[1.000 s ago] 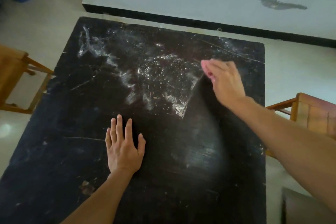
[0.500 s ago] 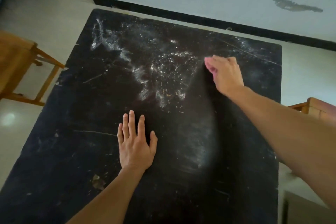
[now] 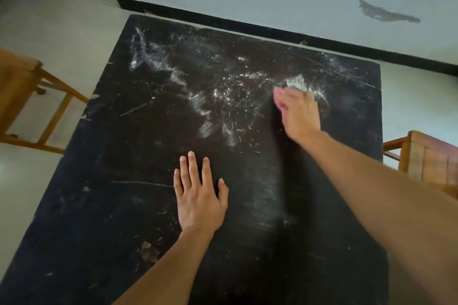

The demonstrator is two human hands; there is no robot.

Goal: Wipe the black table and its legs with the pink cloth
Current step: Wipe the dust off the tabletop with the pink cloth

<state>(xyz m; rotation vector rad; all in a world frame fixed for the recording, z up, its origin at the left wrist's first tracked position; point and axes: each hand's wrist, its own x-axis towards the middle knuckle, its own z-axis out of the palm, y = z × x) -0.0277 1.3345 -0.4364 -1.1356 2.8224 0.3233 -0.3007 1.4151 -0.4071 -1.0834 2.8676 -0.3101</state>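
Observation:
The black table (image 3: 128, 205) fills most of the view, its far half streaked with white dust and specks. My right hand (image 3: 301, 114) presses the pink cloth (image 3: 279, 100) onto the top at the far right; only a pink edge shows past the fingers, and a small heap of white dust lies just beyond them. A darker wiped band runs from that hand back toward me. My left hand (image 3: 198, 195) lies flat on the table near its middle, fingers straight and slightly spread. The table's legs are hidden.
A wooden chair (image 3: 27, 99) stands on the floor left of the table. Another wooden piece of furniture (image 3: 431, 158) sits at the right edge. The white wall with a black skirting (image 3: 272, 30) runs just behind the table's far edge.
My right hand with the cloth has slid away from me toward the far right, pushing dust into a small heap ahead of it. The left hand has stayed flat in place.

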